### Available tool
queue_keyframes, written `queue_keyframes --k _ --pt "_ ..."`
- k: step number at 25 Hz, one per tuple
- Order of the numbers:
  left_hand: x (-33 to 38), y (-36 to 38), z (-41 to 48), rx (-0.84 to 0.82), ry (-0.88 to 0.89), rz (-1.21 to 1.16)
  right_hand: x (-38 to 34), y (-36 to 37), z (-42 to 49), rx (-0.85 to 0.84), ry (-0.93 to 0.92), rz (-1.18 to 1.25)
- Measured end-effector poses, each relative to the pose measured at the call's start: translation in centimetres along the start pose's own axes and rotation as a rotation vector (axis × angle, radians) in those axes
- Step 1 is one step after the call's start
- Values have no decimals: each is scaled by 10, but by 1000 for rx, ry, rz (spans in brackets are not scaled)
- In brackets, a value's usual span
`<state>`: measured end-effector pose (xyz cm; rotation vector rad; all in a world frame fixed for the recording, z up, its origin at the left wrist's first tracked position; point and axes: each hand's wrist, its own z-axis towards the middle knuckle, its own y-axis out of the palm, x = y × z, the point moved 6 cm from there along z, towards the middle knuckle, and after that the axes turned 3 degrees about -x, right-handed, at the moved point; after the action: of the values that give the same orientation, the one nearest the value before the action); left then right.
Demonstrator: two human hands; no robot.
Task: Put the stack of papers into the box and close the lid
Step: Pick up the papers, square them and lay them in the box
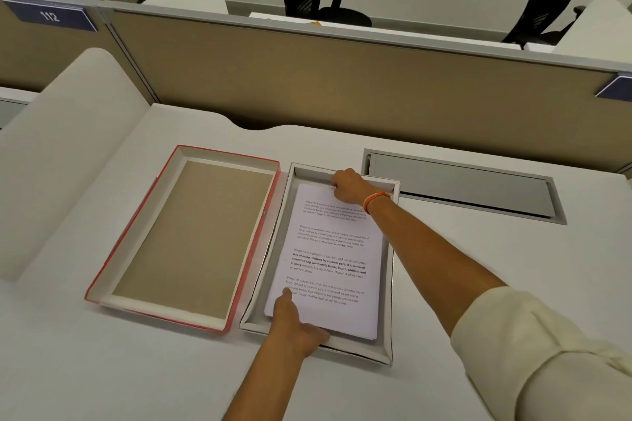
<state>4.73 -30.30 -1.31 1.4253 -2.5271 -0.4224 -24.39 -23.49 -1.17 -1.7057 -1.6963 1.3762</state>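
A stack of printed white papers (328, 260) lies inside a shallow white box (388, 270) in the middle of the desk. My right hand (347, 184) grips the far short edge of the stack, near the box's far wall. At the near edge, my left hand (294, 321) holds the stack with the thumb on top of the page. The red-edged lid (184, 236) lies upside down just left of the box, its brown inside facing up.
A grey cable hatch (461, 184) is set into the white desk (102, 369) to the right of the box. A tan partition (307, 79) closes the far side. A white curved divider (68, 147) rises on the left. Office chairs stand beyond.
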Motion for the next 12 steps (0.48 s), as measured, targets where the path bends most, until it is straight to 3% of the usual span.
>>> queue_keyframes --k 12 --pt "4 -5 1 -31 -42 10 2 12 -2 -15 -65 -51"
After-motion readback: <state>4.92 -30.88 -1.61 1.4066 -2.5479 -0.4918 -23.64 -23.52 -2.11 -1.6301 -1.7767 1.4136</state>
